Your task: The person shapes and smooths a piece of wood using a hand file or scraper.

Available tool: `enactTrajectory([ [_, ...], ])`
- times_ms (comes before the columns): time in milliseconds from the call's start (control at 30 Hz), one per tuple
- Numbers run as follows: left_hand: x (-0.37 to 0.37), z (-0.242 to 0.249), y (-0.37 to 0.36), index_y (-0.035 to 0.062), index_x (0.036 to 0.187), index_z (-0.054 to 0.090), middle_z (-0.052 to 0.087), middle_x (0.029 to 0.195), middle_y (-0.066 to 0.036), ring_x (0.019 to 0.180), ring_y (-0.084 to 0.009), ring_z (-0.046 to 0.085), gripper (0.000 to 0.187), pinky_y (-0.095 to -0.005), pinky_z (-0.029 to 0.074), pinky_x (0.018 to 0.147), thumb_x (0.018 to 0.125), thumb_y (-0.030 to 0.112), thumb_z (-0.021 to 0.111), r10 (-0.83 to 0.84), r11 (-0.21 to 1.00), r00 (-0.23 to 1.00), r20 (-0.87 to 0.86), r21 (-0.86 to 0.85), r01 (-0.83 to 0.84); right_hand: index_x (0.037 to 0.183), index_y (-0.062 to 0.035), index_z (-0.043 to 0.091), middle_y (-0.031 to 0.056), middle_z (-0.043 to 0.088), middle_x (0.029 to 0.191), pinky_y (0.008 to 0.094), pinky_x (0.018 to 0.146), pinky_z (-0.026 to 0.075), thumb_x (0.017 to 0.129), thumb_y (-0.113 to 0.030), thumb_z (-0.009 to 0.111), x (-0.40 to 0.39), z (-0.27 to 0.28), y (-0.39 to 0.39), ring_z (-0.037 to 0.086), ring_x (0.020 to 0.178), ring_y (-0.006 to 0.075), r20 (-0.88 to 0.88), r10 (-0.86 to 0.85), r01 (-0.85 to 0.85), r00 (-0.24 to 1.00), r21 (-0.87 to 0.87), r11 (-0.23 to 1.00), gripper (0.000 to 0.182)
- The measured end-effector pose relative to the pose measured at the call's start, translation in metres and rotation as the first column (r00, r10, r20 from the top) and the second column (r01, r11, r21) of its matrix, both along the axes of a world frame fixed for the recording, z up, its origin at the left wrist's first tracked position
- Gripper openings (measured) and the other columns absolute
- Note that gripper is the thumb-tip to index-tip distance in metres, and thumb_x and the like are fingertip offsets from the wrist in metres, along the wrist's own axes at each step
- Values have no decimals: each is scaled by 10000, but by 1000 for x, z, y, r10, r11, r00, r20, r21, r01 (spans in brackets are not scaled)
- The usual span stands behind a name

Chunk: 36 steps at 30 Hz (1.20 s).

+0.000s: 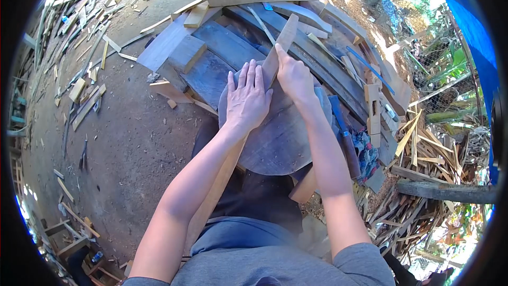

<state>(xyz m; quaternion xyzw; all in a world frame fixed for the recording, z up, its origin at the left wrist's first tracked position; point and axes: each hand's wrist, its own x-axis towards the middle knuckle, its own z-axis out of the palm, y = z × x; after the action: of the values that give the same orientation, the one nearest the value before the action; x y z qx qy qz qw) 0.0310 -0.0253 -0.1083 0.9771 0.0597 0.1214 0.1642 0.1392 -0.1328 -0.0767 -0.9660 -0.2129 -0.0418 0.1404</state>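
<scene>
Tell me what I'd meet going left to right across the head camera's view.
Wood scraps on the ground at far left, left hand, right hand, patterned cloth, blue tarp.

A long, narrow piece of brown wood (282, 37) slants through the upper centre of the frame, its slim far end tapering towards the top. Its surface looks bare and smooth. Lower down it runs over the round board (280, 143), partly hidden by the left hand (248, 94) and right hand (294, 77)
</scene>
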Motion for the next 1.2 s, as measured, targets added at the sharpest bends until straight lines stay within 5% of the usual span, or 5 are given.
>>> enactTrajectory([
  [333,1,0,0,-49,1491,373,345,1590,-216,1507,-336,278,671,-575,166,1222,976,341,551,-3,999,1000,15,-40,4,1478,-190,495,238,708,787,508,667,602,922,-135,544,-62,12,-23,725,755,427,-70,40,-47,997,-99,994,560],
  [600,1,-1,1,-36,1503,350,331,1597,-204,1512,-332,262,671,-562,178,1222,997,364,535,1,1000,1000,3,8,-1,1450,-186,529,291,700,870,557,738,568,989,-168,480,-8,-4,-2,701,825,467,-17,28,-26,999,104,994,464],
  [800,2,0,1,-40,1497,355,334,1595,-205,1511,-334,264,667,-564,176,1223,994,357,542,-2,1000,1000,-4,-16,2,1463,-184,519,231,723,844,511,727,600,942,-164,549,-77,14,-24,728,804,422,-93,23,-33,995,-104,994,521],
  [1000,1,-2,2,-51,1500,351,324,1598,-219,1508,-347,266,694,-573,169,1222,978,357,560,-11,1000,1000,8,-8,11,1465,-178,514,236,724,846,507,723,603,948,-155,522,-16,3,4,732,820,410,0,10,-10,1000,15,1000,518],
  [1200,0,-7,3,-73,1512,318,294,1599,-259,1511,-385,237,764,-541,167,1232,956,376,587,36,997,998,56,-63,-32,1457,-177,526,230,719,817,496,676,606,940,-136,521,-75,9,-21,731,750,406,-36,52,-54,998,-50,997,518],
])
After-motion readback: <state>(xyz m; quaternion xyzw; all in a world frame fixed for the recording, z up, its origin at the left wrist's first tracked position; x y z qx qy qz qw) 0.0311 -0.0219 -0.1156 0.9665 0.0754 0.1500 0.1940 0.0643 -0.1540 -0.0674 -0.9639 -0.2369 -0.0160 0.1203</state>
